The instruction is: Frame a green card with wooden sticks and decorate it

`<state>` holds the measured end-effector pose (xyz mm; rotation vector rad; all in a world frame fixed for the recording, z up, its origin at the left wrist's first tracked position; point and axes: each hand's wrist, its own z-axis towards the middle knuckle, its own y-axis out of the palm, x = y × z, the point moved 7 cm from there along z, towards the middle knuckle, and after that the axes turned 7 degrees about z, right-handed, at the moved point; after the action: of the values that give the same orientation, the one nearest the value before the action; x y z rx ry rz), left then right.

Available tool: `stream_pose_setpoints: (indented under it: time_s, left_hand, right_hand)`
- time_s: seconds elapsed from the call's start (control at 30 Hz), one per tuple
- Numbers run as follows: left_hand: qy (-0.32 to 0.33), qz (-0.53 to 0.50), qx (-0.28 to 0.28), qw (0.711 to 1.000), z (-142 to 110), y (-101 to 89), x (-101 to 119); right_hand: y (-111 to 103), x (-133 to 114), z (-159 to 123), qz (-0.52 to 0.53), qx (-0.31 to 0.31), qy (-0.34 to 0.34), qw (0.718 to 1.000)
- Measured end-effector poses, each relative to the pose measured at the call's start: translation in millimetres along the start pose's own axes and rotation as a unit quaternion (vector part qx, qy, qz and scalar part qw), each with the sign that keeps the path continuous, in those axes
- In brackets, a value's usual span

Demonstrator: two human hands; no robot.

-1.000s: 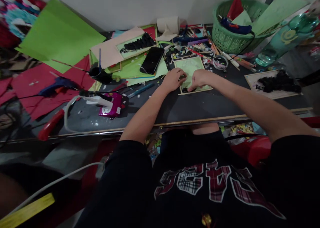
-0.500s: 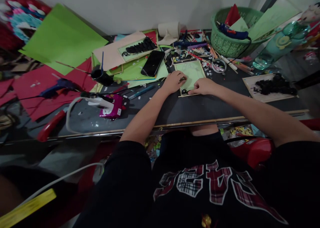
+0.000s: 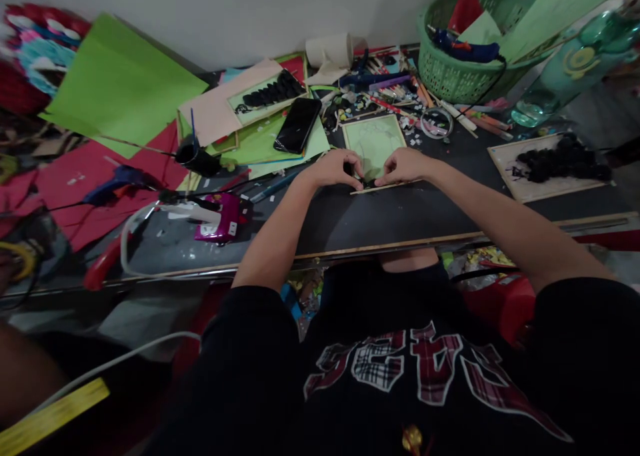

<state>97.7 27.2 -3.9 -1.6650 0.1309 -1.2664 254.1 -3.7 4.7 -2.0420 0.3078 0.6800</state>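
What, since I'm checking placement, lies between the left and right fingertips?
The head view shows a small dark piece between the left hand and right hand, at the near edge of the green panel.

Framed green panel [image 3: 376, 136] lies flat, black piece [image 3: 369, 183] seemingly at near edge.

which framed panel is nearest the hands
The middle, pale green framed panel: the left hand and right hand are at its near edge. The panel beside the phone and the panel at far right, both topped with black, lie farther off.
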Motion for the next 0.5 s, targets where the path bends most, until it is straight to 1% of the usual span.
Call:
stream_pose_setpoints:
  time_s: [0.07,0.17,0.27,0.4,0.5]
  left_hand:
    - [-0.009,0.000,-0.007,1.000,0,0.3,1]
    - [-0.017,0.009,-0.023,1.000,0,-0.7,3]
    - [-0.012,0.034,-0.033,0.999,-1,-3.0,5]
    - [0.002,0.053,-0.048,0.997,-2,-3.1,6]
    - [0.007,0.064,-0.050,0.997,-3,-3.5,4]
  right_hand:
    - [2,2,4,0.022,-0.017,0.015,1.000]
    - [7,5,13,0.046,-0.066,0.059,0.995]
    - [10,6,22,0.039,-0.114,0.099,0.988]
    - [10,5,30,0.002,-0.159,0.107,0.982]
    - [12,5,33,-0.003,-0.172,0.100,0.980]
